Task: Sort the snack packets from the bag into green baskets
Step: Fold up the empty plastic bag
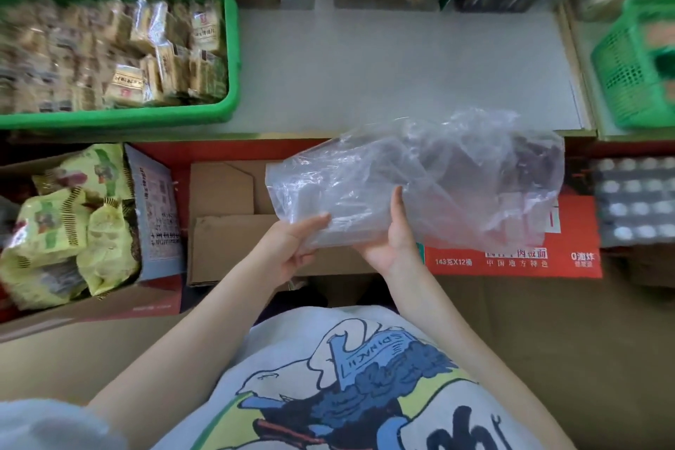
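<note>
On my left the big green basket (230, 47) is already heaped with tan snack packets (128, 84), so much of the sorting looks done. My left hand (292, 245) pinches the near edge of the clear bag (420, 179), and my right hand (394, 237) cups it from beneath, thumb up against the plastic. The bag hangs limp over the cartons; a few dark packets seem to remain in its far end. The red carton (511, 259) below reads "143克X12桶". Another green basket (628, 66) waits far right

crinkled glossy clear plastic bag (420, 179), green plastic basket (230, 47), matt cardboard box (222, 194)
</note>
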Demonstrator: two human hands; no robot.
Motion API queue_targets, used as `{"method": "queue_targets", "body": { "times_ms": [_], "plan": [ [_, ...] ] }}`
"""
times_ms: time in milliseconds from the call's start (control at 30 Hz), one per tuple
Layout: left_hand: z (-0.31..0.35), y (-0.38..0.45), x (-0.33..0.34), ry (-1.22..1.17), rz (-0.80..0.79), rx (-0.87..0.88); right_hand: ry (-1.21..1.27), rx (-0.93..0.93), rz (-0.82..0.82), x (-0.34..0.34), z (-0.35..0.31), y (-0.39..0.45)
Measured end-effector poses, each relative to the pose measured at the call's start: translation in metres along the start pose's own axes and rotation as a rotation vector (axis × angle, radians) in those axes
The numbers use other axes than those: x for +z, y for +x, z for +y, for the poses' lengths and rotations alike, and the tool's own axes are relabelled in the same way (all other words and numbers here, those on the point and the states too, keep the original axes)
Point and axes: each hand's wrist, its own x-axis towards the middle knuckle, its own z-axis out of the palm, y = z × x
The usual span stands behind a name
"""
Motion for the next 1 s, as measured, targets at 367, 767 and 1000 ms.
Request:
{"method": "queue_targets", "body": {
  "times_ms": [367,767,1000],
  "plan": [
    [0.015,-0.013,-0.007,0.008,-0.067,0.024,-0.191,-0.428,0.291,0.036,-0.047,-0.056],
    [-0.025,0.024,-0.073,-0.050,0.300,-0.091,0.052,-0.223,0.282,-0.014,-0.009,-0.026],
    [-0.026,0.027,-0.051,-0.863,0.208,0.044,-0.037,-0.133,0.329,0.007,0.009,0.008]
  ]
}}
